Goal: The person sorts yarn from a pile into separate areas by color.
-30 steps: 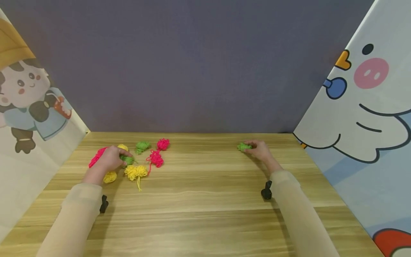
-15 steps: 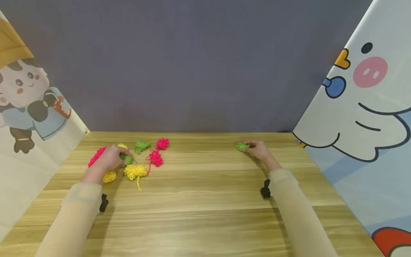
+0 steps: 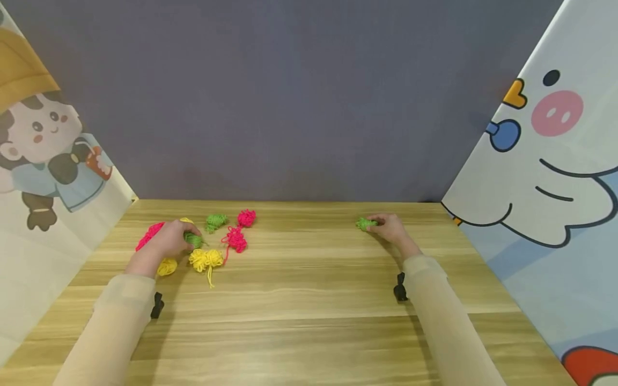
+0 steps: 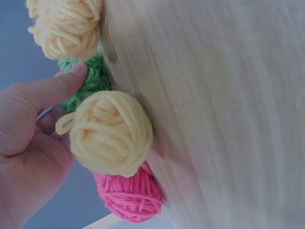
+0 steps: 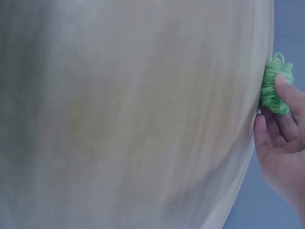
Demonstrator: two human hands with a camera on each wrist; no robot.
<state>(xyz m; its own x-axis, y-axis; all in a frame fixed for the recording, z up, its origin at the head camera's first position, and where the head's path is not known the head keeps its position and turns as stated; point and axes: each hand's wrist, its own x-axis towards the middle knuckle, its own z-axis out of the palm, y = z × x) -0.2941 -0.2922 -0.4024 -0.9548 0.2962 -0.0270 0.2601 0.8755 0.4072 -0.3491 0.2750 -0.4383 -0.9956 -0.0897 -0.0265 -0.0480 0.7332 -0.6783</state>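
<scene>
My left hand (image 3: 168,239) pinches a small green ball of yarn (image 3: 195,240) at the left of the table. In the left wrist view the thumb presses on that green yarn, between two yellow yarn balls, one (image 4: 112,133) nearer the camera and one (image 4: 69,28) beyond. A pink yarn ball (image 4: 128,195) sits below the nearer yellow one. Far to the right, my right hand (image 3: 391,229) holds another green yarn ball (image 3: 365,223) between thumb and fingers, low at the table. The right wrist view shows the thumb across this green yarn (image 5: 274,90).
Beside the left hand lie a yellow yarn bundle (image 3: 205,259) with a loose tail, a green ball (image 3: 215,222) and two pink ones, the farther (image 3: 247,217) and the nearer (image 3: 236,239). A dark panel (image 3: 289,107) backs the wooden table (image 3: 289,300); printed panels flank it.
The head view has shifted slightly. Both hands stay in place on their green yarn balls, and the other balls lie as before.
</scene>
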